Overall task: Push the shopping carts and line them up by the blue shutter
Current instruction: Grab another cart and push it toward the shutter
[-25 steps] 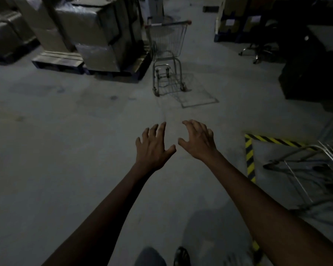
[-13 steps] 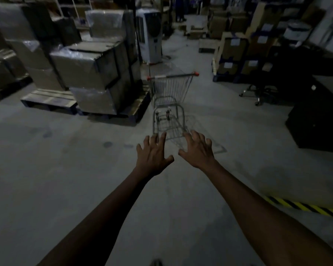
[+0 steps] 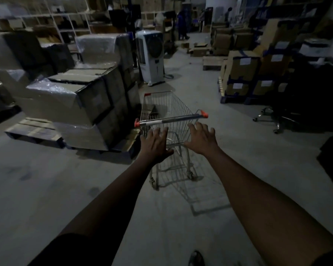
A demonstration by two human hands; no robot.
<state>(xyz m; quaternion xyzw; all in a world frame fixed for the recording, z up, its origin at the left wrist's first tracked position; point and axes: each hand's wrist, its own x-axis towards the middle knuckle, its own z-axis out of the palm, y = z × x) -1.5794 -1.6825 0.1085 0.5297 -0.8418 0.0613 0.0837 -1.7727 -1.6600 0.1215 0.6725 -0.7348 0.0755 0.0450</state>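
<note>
1. Standing at the centre of the frame, a silver wire shopping cart with a grey handle bar capped in orange at both ends rests on the grey concrete floor; its basket points toward the top of the frame and its handle faces the person.
2. The left hand is held out palm down just below the left part of the handle bar, with straight, spread fingers that grasp nothing.
3. The right hand is held out the same way below the right part of the bar, its fingers splayed and released; whether either hand's fingertips touch the cart cannot be told.
4. Just left of the cart, large cardboard boxes wrapped in clear plastic film are stacked on a low wooden pallet.
5. Above the cart in the frame, a tall white air cooler with a dark round grille stands upright on the floor.
6. At the upper right, brown cardboard boxes with white labels are piled up, and a wheeled metal chair base sits below them at the right edge of the lit floor.
7. At the bottom edge, right of centre, the toe of a dark shoe shows between the two bare forearms.
</note>
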